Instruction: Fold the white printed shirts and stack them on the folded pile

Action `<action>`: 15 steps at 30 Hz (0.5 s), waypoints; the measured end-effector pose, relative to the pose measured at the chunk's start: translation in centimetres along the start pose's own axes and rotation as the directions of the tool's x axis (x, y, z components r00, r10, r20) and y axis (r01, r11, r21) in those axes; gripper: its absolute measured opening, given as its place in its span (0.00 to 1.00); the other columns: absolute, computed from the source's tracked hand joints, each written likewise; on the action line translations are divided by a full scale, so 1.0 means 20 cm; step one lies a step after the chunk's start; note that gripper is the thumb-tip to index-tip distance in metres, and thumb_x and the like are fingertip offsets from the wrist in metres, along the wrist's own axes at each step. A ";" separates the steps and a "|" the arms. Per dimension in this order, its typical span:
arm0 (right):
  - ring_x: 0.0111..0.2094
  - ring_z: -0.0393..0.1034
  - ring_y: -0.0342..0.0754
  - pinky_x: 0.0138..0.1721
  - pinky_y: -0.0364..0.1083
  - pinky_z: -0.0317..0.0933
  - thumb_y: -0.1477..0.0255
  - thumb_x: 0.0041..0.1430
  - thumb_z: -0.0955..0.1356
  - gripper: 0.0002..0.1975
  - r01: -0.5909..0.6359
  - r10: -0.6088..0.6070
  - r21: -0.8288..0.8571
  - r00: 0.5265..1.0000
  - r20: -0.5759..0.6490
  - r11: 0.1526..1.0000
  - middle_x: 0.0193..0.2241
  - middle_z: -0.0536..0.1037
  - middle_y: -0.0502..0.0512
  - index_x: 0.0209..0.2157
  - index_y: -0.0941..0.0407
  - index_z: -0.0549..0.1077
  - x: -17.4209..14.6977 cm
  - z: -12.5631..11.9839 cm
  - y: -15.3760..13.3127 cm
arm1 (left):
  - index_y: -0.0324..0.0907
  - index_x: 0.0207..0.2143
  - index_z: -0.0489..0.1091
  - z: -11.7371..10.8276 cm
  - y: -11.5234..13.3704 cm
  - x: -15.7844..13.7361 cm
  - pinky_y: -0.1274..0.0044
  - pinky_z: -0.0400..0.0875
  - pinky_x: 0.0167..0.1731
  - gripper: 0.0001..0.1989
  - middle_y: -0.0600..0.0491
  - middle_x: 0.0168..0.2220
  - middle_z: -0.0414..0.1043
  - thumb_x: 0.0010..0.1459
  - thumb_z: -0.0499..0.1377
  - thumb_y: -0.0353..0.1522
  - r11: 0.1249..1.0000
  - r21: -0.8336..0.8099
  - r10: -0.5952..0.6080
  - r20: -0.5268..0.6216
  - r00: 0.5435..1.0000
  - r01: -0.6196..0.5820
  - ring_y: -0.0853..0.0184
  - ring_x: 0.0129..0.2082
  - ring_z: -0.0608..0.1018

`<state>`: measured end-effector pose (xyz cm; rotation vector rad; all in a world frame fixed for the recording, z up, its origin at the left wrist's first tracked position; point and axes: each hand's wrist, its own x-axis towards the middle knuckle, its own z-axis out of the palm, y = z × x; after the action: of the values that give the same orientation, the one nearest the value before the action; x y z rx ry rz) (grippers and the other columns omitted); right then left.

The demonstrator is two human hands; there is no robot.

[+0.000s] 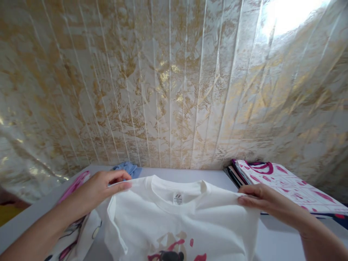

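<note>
A white T-shirt (179,214) with a printed picture on its chest is held up and spread between my hands, its neckline facing away from me at the top. My left hand (115,181) pinches it at one shoulder, thumb and fingers closed on the cloth. At the opposite shoulder, my right hand (252,195) grips the fabric the same way. A small label (177,198) shows inside the collar. The shirt's lower part runs out of the bottom of the view.
A stack of folded clothes (288,181) lies on the white table (176,173) at the right. Behind my left hand is a crumpled blue cloth (128,168). Pink cloth (74,185) and a printed white garment (78,232) lie at the left. Shiny patterned sheeting (168,90) hangs behind the table.
</note>
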<state>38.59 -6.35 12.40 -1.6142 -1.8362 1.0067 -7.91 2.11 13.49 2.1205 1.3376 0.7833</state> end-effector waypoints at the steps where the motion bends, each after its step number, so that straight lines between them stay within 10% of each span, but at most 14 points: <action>1: 0.23 0.62 0.46 0.21 0.42 0.53 0.50 0.49 0.70 0.20 -0.002 0.000 -0.028 0.999 -0.044 1.000 0.21 0.69 0.51 0.22 0.53 0.74 -0.01 -0.01 0.00 | 0.46 0.29 0.76 -0.01 0.01 0.00 0.81 0.64 0.27 0.13 0.57 0.27 0.75 0.52 0.62 0.45 1.000 0.004 0.007 0.005 1.000 -0.007 0.63 0.29 0.74; 10: 0.22 0.58 0.47 0.21 0.46 0.52 0.48 0.52 0.66 0.22 0.064 -0.118 -0.187 0.948 -0.295 0.980 0.19 0.64 0.53 0.20 0.51 0.70 -0.04 -0.11 0.02 | 0.44 0.26 0.74 0.00 0.05 -0.02 0.81 0.64 0.25 0.19 0.56 0.25 0.72 0.54 0.58 0.49 0.996 0.058 0.062 0.004 0.998 -0.063 0.64 0.27 0.73; 15: 0.23 0.62 0.47 0.24 0.44 0.53 0.55 0.58 0.64 0.17 -0.003 -0.280 -0.523 0.842 -0.461 0.852 0.20 0.68 0.51 0.26 0.53 0.73 0.24 -0.27 -0.06 | 0.43 0.30 0.72 -0.01 0.09 0.25 0.79 0.66 0.30 0.15 0.57 0.28 0.72 0.60 0.55 0.44 0.963 0.206 0.190 -0.072 0.979 -0.172 0.64 0.30 0.74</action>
<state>41.11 -0.60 16.11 -1.7674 -1.8627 -0.0371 -5.12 5.98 15.87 2.4179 1.3294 0.8598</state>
